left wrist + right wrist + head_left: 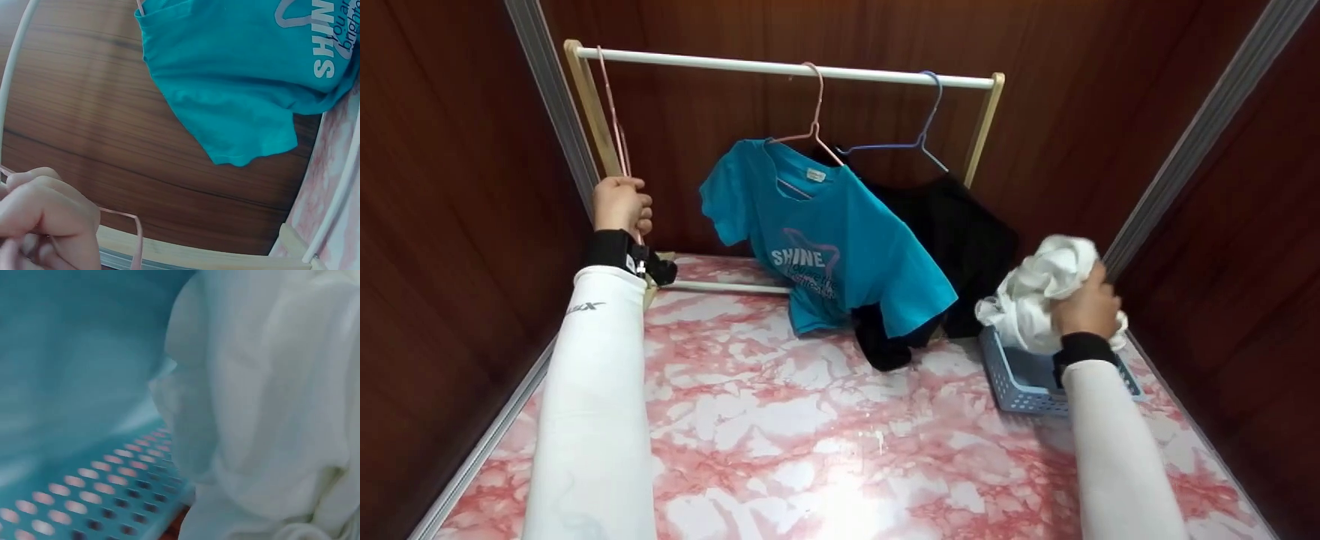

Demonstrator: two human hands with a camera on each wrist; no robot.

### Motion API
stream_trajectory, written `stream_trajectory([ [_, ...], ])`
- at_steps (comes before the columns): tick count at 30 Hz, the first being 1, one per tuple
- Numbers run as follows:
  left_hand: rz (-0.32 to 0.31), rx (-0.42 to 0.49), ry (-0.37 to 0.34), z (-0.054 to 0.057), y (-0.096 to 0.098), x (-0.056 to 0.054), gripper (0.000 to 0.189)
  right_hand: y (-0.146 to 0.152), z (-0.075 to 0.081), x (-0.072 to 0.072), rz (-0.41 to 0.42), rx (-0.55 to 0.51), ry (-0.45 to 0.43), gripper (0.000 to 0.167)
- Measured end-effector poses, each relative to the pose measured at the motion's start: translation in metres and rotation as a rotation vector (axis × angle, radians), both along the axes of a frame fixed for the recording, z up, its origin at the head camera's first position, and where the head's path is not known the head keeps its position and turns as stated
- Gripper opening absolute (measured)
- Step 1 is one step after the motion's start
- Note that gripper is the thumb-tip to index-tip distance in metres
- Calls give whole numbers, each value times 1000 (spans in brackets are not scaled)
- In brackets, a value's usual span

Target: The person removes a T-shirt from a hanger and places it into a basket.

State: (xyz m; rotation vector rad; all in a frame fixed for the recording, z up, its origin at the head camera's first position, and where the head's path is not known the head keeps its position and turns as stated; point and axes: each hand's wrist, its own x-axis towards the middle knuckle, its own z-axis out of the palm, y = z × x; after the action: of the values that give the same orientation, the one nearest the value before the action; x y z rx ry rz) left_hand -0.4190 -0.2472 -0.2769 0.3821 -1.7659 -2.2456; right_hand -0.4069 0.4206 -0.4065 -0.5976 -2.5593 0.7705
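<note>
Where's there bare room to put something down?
The marbled surface lies bare before the blue shirt, between left forearm and basket. Crowded: around the basket, where the right hand grips white cloth, and behind the shirt, where black cloth shows.

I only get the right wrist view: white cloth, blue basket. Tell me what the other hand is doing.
Observer: The left hand grips a pink hanger at the left end of the white bar.
Operator: Tell me what hangs at the middle of that bar.
Observer: A blue T-shirt, on a second pink hanger.
Operator: Now describe the right hand; my camera misses it.
Observer: It holds the bunched white cloth over the blue basket.
</note>
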Motion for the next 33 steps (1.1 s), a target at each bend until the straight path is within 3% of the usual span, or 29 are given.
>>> stream_trajectory([
  [4,-1,8,-15,-3,0,0,21,-1,-22,-1,43,-33,-173,108],
  [6,-8,11,-17,-3,0,0,21,-2,-26,1,113,-20,-292,108],
  [9,-17,12,-23,-3,1,0,20,-4,-22,8,254,24,-461,109],
  [12,-24,-10,-32,-4,2,1,19,-6,-15,15,386,67,-571,114],
  [15,-17,-51,-52,-5,3,2,21,-6,-11,19,446,76,-614,120],
  [20,20,-149,-82,-13,4,3,26,-6,-12,23,446,67,-638,125],
  [23,17,-212,-61,-20,2,5,46,-5,-14,23,430,69,-639,124],
  [26,12,-231,-9,-29,0,8,52,-5,-16,23,416,70,-651,125],
  [28,6,-232,22,-35,0,10,53,-4,-16,22,409,58,-659,125],
  [33,-23,-126,74,-40,2,16,58,1,-14,19,416,6,-676,129],
])
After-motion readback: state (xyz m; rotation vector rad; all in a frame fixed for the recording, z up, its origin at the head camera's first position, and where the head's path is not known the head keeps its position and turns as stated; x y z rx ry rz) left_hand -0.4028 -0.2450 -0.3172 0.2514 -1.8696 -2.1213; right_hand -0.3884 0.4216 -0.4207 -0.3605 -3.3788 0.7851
